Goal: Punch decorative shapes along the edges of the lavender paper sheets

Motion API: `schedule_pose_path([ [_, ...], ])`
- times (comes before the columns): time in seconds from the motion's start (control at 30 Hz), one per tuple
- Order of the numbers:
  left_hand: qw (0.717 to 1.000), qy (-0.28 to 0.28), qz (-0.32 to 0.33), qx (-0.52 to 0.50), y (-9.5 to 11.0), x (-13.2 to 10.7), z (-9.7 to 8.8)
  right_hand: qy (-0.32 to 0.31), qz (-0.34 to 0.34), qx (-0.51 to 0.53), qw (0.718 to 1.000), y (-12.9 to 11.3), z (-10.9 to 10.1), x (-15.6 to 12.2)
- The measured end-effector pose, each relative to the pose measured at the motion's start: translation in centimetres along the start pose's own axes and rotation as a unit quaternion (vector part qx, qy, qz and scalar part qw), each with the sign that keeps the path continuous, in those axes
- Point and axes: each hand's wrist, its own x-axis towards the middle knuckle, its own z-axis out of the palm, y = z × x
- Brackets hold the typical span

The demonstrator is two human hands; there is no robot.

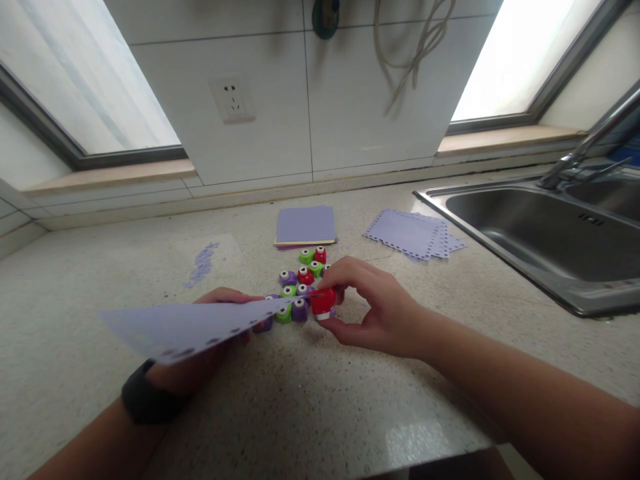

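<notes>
My right hand (370,303) grips a red craft paper punch (323,303), its white part turned downward. The corner of a pale purple sheet of paper (200,323) is in the punch's slot. Punched holes run along the sheet's near edge. Behind and under the sheet, my left hand (227,300) holds it, with most of the fingers hidden; a dark band is on that wrist. Several purple, green and red paper punches (288,292) stand on the counter just beyond the hands.
A stack of coloured paper (306,225), purple on top, lies toward the wall. Right of it are several sheets with punched edges (407,233). Small purple paper scraps (203,263) lie at left on the speckled counter (310,413). A steel sink (525,253) with a faucet (575,157) is at right.
</notes>
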Motion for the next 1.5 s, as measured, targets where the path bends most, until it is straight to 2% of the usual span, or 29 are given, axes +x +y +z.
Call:
schedule_pose_path([
  [0.13,0.997,0.065,-0.034,0.028,0.0,-0.3,1.6,0.0,0.077,0.052,0.996,0.5,0.5,-0.3],
  [0.27,0.993,0.084,-0.049,0.071,-0.4,-0.1,1.3,0.005,0.147,0.14,0.979,1.0,1.1,-0.5],
  [0.53,0.977,0.117,-0.045,0.171,-0.6,-0.5,0.9,0.004,0.234,0.315,0.92,1.4,1.2,-0.2],
  [0.67,0.973,0.111,-0.034,0.198,-0.5,-0.5,0.9,0.009,0.259,0.356,0.898,1.6,1.4,-0.1],
  [0.8,0.972,0.105,-0.031,0.208,-0.5,-0.5,0.8,0.012,0.278,0.364,0.889,1.7,1.6,-0.1],
  [1.1,0.963,0.118,-0.055,0.236,-0.5,-0.6,0.5,0.018,0.273,0.371,0.887,2.1,1.8,-0.1],
  [1.37,0.961,0.118,-0.044,0.248,-0.4,-0.7,0.6,0.013,0.277,0.36,0.891,2.0,1.5,0.0],
  [1.5,0.957,0.121,-0.051,0.259,-0.1,-0.6,1.0,0.017,0.288,0.37,0.883,2.0,1.5,0.0],
])
